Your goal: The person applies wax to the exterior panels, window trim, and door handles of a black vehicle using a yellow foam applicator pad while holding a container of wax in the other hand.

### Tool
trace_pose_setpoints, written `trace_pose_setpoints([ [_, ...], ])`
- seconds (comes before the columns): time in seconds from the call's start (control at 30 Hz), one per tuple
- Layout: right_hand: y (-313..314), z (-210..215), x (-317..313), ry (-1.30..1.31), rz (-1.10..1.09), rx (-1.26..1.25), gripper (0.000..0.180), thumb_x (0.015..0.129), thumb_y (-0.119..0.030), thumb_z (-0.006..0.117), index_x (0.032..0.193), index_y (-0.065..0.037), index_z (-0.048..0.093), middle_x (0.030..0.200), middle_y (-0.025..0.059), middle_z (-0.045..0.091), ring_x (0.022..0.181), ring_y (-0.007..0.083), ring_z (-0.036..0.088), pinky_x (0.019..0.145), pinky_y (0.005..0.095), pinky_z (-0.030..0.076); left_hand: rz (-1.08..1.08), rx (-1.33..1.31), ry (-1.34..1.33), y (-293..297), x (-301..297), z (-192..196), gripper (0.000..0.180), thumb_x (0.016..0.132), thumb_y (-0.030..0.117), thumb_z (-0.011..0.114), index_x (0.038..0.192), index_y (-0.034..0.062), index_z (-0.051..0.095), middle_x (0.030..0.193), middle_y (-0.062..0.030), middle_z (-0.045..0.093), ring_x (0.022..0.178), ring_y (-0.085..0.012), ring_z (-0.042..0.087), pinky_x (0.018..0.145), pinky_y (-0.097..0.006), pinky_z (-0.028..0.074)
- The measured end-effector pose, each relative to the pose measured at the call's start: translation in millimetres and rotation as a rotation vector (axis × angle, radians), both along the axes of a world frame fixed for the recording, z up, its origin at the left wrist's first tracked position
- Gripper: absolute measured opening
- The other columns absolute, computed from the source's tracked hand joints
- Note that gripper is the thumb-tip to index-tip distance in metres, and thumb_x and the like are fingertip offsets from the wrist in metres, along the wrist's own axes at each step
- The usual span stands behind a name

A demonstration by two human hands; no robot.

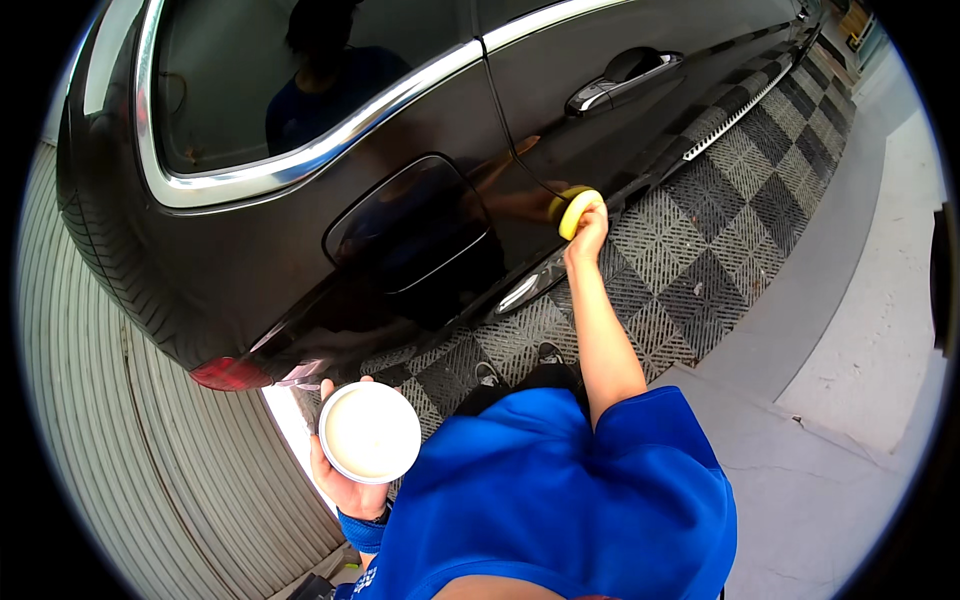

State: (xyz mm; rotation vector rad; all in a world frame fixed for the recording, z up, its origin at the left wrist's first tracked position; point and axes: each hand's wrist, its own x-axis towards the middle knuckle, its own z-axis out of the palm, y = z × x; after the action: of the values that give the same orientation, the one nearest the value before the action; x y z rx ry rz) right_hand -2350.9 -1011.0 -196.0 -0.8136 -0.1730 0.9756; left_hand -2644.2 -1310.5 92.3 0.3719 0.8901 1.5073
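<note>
My right hand (588,230) reaches forward and grips a round yellow applicator pad (574,209), pressed flat against the black car's rear side panel (300,260), just right of the fuel flap (410,225) and below the rear door's edge. My left hand (348,487) holds a round open tin of pale wax (370,432) low at my left side, near the car's tail light (230,374). A blue sleeve covers my right upper arm.
The car fills the upper left, with a chrome window trim (300,160) and a chrome door handle (622,84). Grey and black checkered grid tiles (700,230) lie under it. Smooth pale floor (860,330) spreads to the right. A ribbed shutter (150,480) stands at the left.
</note>
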Motion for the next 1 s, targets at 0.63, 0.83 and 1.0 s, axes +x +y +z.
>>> trace_pose_setpoints([
  [0.63, -58, 13, -75, -0.509, 0.198, -0.098, 0.004, 0.09, -0.002, 0.052, 0.09, -0.005, 0.055, 0.089, 0.0006, 0.054, 0.084, 0.0113, 0.051, 0.079, 0.0261, 0.044, 0.061, -0.006, -0.024, 0, 3, 0, 0.073, 0.097, 0.049, 0.053, 0.159, 0.0233, 0.025, 0.159, -0.0242, 0.029, 0.143, -0.0564, 0.026, 0.105, -0.077, 0.032],
  [0.83, -41, 61, -76, -0.76, 0.034, -0.109, 0.003, 0.088, -0.002, 0.054, 0.086, -0.003, 0.052, 0.083, 0.0053, 0.054, 0.079, 0.019, 0.051, 0.073, 0.0334, 0.044, 0.059, 0.024, -0.033, -1, 2, 2, 0.073, 0.097, 0.049, 0.053, 0.159, 0.0224, 0.026, 0.159, -0.0241, 0.03, 0.143, -0.0559, 0.026, 0.11, -0.071, 0.032],
  [1.0, -61, 30, -74, -0.523, 0.284, -0.122, 0.004, 0.089, -0.003, 0.056, 0.086, -0.005, 0.054, 0.082, 0.001, 0.053, 0.077, 0.0138, 0.05, 0.072, 0.0305, 0.044, 0.12, 0.011, -0.039, -2, -2, 5, 0.073, 0.097, 0.051, 0.052, 0.159, 0.0222, 0.026, 0.158, -0.0242, 0.031, 0.143, -0.055, 0.027, 0.111, -0.071, 0.031],
])
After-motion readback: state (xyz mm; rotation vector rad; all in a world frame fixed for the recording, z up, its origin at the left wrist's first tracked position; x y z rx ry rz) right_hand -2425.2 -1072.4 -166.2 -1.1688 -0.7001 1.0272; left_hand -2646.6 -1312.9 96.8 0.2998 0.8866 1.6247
